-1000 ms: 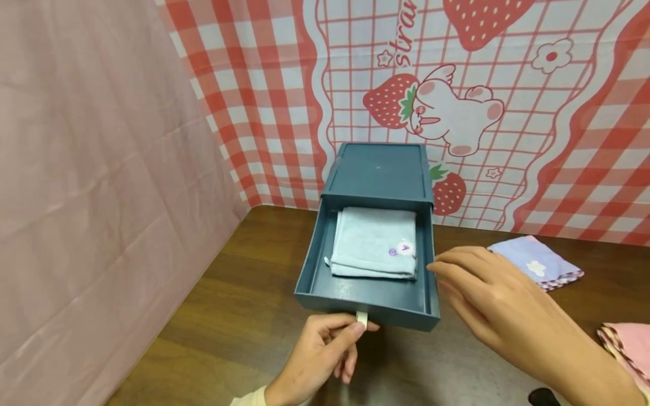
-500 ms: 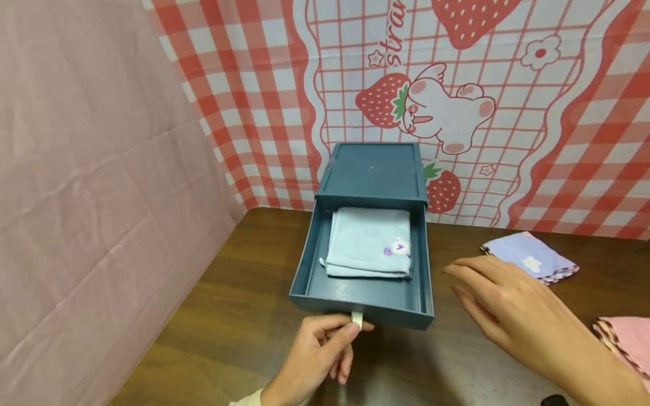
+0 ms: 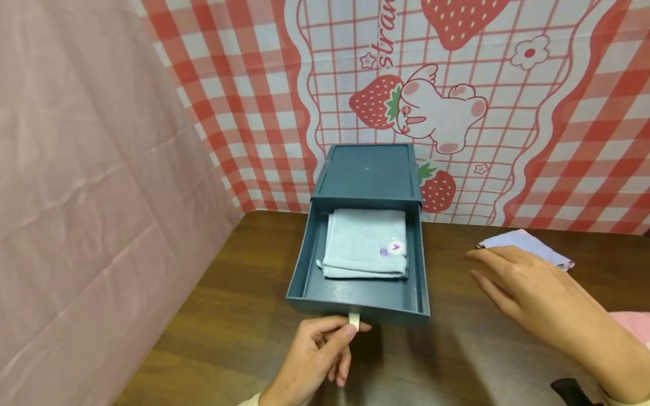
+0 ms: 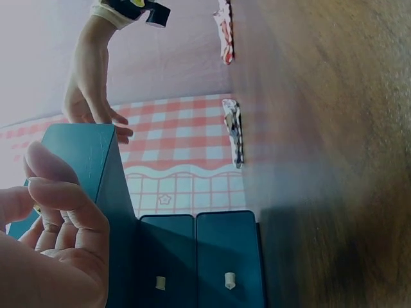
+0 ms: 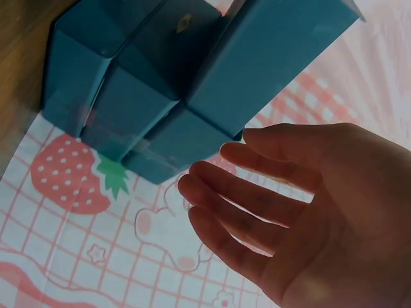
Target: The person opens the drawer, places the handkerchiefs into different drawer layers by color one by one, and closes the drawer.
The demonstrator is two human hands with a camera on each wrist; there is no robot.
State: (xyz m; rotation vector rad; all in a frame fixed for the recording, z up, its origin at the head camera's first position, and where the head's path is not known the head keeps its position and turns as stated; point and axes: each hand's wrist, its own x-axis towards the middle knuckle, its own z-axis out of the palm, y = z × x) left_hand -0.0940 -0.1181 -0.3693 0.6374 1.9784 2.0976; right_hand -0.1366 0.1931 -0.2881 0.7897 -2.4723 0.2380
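While the left hand [image 3: 320,349] pinches the pale tab [image 3: 354,321] of the smooth plastic drawer [image 3: 391,318], the right hand [image 3: 533,287], fingers loosely apart, hangs to the drawer's right; inside the drawer lies a square-folded cloth [image 3: 365,242].

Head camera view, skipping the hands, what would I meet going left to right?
Pink hanging fabric, open teal drawer with a folded pale blue cloth inside, lavender cloth, pink cloth at the right edge.

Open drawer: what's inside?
A folded pale-blue cloth with a small purple-and-white motif lies in the drawer. Whatever is under the cloth, or farther back beneath the unit's top, is covered.
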